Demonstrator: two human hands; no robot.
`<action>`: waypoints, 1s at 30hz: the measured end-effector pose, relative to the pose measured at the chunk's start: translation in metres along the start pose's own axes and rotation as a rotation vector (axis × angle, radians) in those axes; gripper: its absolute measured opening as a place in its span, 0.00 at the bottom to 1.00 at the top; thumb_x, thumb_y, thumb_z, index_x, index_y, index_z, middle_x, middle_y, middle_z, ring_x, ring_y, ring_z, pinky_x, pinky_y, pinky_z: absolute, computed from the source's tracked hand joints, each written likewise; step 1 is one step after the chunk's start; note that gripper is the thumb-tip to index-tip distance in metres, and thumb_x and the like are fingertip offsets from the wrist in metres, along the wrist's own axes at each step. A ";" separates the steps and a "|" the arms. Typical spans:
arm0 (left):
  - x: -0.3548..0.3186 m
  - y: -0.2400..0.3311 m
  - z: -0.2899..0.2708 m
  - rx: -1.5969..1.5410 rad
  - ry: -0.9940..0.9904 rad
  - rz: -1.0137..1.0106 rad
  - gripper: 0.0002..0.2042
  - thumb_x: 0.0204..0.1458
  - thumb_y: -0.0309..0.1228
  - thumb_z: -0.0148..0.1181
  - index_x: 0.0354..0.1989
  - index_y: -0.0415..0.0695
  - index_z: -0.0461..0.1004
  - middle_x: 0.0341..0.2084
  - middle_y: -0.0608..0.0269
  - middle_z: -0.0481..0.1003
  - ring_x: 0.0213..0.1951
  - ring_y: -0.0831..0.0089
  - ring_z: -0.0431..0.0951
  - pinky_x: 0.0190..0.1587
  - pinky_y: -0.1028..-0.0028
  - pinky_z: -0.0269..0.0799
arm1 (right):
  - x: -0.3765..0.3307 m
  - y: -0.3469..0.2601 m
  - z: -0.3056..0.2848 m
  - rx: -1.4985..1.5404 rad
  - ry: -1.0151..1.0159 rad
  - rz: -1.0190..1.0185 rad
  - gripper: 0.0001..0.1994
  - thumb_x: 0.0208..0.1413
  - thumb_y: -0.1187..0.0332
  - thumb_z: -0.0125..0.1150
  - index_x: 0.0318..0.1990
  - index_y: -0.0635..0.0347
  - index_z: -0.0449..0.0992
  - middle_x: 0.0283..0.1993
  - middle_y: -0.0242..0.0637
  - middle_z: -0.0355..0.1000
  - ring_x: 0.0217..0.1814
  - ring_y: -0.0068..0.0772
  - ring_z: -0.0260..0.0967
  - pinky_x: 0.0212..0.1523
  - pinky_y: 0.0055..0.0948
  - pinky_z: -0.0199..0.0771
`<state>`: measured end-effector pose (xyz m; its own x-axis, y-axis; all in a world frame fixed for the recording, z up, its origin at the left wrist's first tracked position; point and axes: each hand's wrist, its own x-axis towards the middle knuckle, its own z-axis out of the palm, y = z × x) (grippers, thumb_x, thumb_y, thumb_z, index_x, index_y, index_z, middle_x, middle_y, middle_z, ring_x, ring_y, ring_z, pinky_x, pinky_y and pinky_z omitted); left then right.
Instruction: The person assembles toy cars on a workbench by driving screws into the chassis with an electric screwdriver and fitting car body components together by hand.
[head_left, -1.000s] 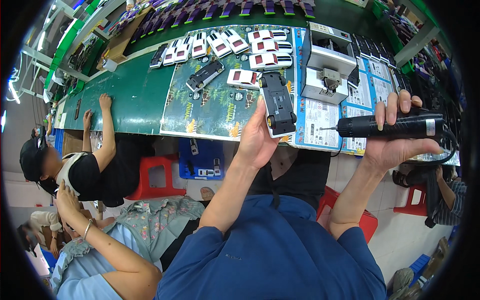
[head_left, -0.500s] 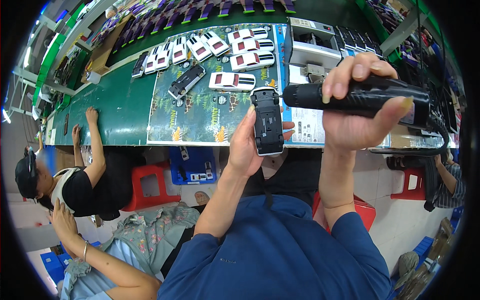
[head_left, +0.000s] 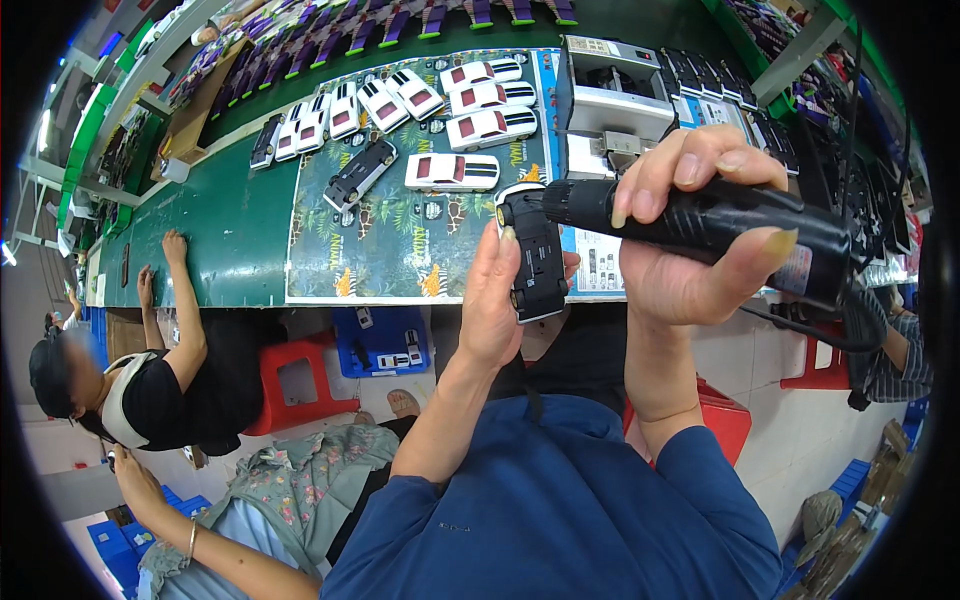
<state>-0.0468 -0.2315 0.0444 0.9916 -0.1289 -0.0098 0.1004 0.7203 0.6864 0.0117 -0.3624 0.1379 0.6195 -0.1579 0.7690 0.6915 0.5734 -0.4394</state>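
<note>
My left hand [head_left: 500, 300] holds a toy car [head_left: 535, 255] upside down, its black underside facing me. My right hand [head_left: 700, 240] grips a black electric screwdriver [head_left: 720, 225] lying sideways, with its tip touching the front end of the car's underside. A cable runs from the tool's rear off to the right. Both hands are raised above the near edge of the green workbench [head_left: 220, 230].
A patterned mat [head_left: 400, 250] on the bench carries several white toy cars [head_left: 480, 130] and a dark one [head_left: 358, 172]. A grey box-shaped device [head_left: 615, 90] stands behind. A person in black [head_left: 150, 390] leans on the bench at left; another sits below. Red stools and a blue crate stand under the bench.
My right hand swung the screwdriver from the far right in to the car's underside. My left hand kept the car and brought it closer to me.
</note>
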 end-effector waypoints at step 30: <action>0.007 -0.022 0.012 0.128 0.128 0.140 0.15 0.60 0.23 0.54 0.55 0.40 0.63 0.43 0.61 0.74 0.43 0.77 0.77 0.46 0.74 0.77 | -0.020 0.001 0.001 -0.173 0.287 -0.020 0.19 0.61 0.46 0.54 0.41 0.53 0.68 0.35 0.32 0.63 0.26 0.25 0.66 0.25 0.26 0.70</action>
<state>-0.0430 -0.2568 0.0380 0.9982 0.0598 0.0053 -0.0419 0.6314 0.7743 -0.0008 -0.3578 0.1228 0.6679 -0.4017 0.6265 0.7419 0.4269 -0.5171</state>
